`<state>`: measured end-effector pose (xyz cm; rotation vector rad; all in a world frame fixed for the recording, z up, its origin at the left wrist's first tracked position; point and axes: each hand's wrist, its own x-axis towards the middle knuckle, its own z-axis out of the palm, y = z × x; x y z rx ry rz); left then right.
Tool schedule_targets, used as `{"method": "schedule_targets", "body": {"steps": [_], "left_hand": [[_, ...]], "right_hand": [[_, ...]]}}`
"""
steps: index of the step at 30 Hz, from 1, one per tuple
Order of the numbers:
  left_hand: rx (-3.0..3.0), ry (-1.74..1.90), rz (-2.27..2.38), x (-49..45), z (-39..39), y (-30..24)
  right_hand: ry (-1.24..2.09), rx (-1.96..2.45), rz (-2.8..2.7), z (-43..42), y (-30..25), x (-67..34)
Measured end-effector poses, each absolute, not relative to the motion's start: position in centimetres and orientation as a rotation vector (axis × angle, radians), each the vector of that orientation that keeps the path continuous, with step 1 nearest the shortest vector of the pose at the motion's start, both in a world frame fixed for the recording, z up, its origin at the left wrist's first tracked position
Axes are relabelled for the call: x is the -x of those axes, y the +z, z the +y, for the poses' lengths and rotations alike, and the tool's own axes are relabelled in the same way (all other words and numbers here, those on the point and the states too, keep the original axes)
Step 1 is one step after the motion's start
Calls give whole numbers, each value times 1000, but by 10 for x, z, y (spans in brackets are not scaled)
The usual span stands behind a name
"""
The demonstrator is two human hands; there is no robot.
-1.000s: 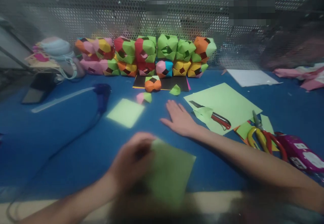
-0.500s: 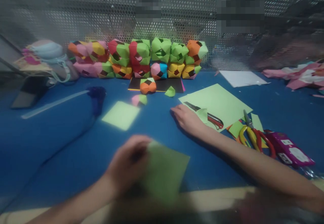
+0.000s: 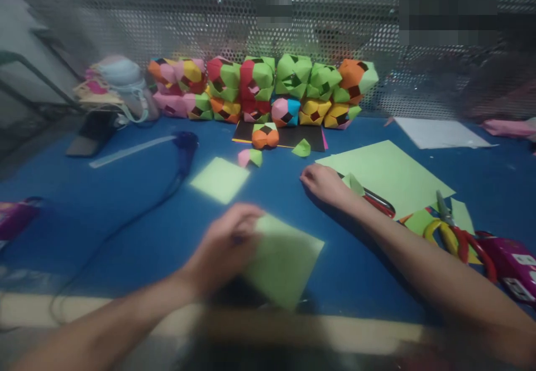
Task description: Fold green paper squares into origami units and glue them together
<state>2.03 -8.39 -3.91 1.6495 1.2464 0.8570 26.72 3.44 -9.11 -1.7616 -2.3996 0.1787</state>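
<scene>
A square of light green paper (image 3: 288,259) is gripped at its left corner by my left hand (image 3: 232,237), blurred, over the front part of the blue table. My right hand (image 3: 324,184) rests on the table farther back with its fingers curled together and nothing visible in them. Right beside it lies a box cutter (image 3: 379,202) with a red and black handle, partly covered by my hand and a small folded green piece (image 3: 354,184). Another green square (image 3: 220,180) lies flat to the left of my right hand.
Several folded paper balls (image 3: 257,80) are stacked along the mesh panel. A large green sheet (image 3: 389,170), scissors (image 3: 454,231) and a purple box (image 3: 508,265) are on the right. A glue gun (image 3: 186,150) with its cord lies left, near a phone (image 3: 92,133).
The whole view has swung left, so things appear farther right, and a purple object now shows at the left edge. My left hand still holds the green paper, slightly higher in view.
</scene>
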Motion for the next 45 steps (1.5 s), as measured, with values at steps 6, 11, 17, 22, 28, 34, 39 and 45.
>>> {"method": "schedule_targets", "body": {"steps": [6, 11, 17, 22, 28, 34, 39, 45], "left_hand": [[-1515, 776, 1317, -25, -82, -42], [-1477, 766, 1294, -25, -78, -47], [-1397, 797, 1270, -23, -74, -46], [-1418, 837, 1294, -25, -73, -42], [-1476, 897, 1342, -22, -65, -43], [-1471, 919, 1327, -21, -61, -47], [-1454, 930, 1314, -20, -58, -48], [-1344, 1036, 1339, -15, -49, -54]], "right_hand": [[211, 1719, -2589, 36, -83, -261], [275, 1677, -2695, 8, -66, -273], [85, 2274, -2250, -45, -27, -350], [-194, 2650, -1984, -72, -30, -414], [-254, 1990, -2213, -57, -50, -395], [-65, 1711, -2706, -7, -56, -334], [176, 1779, -2419, 25, -53, -289], [360, 1426, -1936, 35, -56, -254]]}}
